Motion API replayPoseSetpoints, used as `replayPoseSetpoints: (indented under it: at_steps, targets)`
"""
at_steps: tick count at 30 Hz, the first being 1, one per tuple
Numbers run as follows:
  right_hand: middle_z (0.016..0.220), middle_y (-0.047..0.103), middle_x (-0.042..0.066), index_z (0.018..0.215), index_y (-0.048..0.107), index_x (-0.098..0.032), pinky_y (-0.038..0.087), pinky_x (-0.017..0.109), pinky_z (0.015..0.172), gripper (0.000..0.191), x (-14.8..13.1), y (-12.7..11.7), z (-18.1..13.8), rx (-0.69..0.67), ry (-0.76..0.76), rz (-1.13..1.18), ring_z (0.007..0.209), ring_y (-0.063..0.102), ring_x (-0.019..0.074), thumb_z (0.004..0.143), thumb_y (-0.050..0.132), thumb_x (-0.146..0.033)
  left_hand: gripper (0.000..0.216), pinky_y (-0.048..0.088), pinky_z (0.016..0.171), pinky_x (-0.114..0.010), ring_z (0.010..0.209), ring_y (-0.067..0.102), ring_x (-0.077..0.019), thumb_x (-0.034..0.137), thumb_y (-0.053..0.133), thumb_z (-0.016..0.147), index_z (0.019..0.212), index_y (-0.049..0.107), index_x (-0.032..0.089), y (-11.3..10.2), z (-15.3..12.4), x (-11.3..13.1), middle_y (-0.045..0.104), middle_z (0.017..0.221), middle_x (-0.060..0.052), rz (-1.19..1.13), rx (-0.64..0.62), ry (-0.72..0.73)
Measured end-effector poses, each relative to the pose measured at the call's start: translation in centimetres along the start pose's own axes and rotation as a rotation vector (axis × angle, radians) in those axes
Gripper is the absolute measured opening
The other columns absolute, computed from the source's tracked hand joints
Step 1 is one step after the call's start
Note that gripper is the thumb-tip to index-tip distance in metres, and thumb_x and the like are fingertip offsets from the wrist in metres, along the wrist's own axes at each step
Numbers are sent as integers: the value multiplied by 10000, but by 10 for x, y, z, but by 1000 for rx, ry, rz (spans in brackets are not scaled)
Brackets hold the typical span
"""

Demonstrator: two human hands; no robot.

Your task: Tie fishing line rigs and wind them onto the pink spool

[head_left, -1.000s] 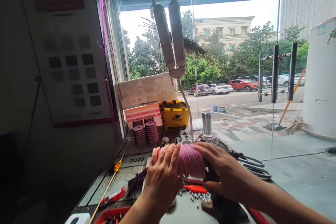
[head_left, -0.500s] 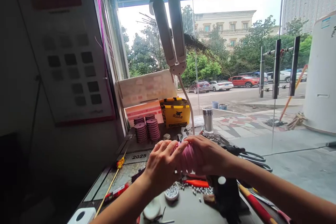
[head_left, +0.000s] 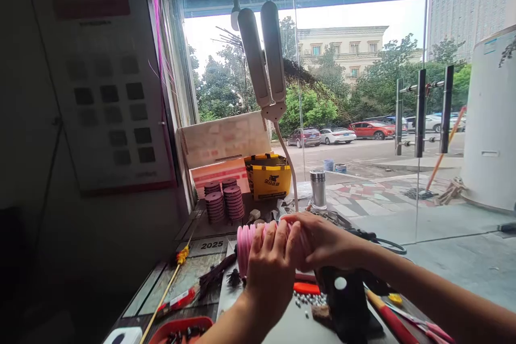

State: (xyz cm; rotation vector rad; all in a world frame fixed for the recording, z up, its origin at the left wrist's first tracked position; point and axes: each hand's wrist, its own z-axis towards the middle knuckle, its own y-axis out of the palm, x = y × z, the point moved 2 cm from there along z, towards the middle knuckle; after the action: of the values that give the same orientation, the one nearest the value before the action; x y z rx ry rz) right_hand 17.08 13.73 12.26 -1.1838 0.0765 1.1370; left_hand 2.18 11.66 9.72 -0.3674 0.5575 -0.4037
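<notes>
A stack of pink ridged discs [head_left: 244,250] lies on its side above the worktop, its left end showing past my fingers. My left hand [head_left: 274,258] wraps over its middle, fingers curled on the ridges. Around the right end my right hand [head_left: 322,239] is closed, hiding that end. Just under the hands stands a black stand [head_left: 350,301] with a white round spot. Small silvery beads [head_left: 314,299] lie scattered beside an orange-red tool [head_left: 305,287], partly covered by my left hand.
Stacks of similar pink discs [head_left: 214,208] stand at the back left by a yellow bag [head_left: 269,180]. A desk lamp [head_left: 274,113] rises behind, next to a metal cup [head_left: 318,191]. At front left are a red tray [head_left: 161,333] and a thin stick [head_left: 163,295]. Scissors [head_left: 423,322] lie right.
My left hand has shifted right along the pink disc stack, uncovering its left end. My right hand stays on the other end. The view has tilted slightly upward.
</notes>
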Motion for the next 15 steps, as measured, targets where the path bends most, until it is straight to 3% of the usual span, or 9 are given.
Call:
replayPoseSetpoints:
  at_steps: [4, 8, 15]
  targets:
    - [1160, 530, 102, 1175, 491, -124, 334, 392, 977, 769, 8, -9, 9, -40, 81, 137, 1104, 462, 275, 464, 759, -241, 327, 350, 915, -437, 1041, 558, -235, 190, 461, 854, 1173, 533, 194, -6, -2, 2, 644, 1129, -67, 100, 48, 45]
    - [1140, 507, 111, 1178, 429, -120, 369, 374, 941, 810, 13, -13, 17, -163, 241, 350, 1071, 477, 252, 465, 746, -337, 348, 321, 941, -427, 1051, 553, -224, 208, 416, 852, 1179, 524, 162, -10, -4, 0, 656, 1113, -54, 7, 59, 40]
    - [994, 564, 74, 996, 548, -129, 374, 378, 884, 420, 10, -15, 17, -209, 104, 253, 958, 500, 224, 741, 479, -455, 495, 377, 898, -476, 1054, 573, -265, 144, 495, 760, 1252, 463, 183, -3, 0, 1, 627, 1161, -111, 112, -3, 51]
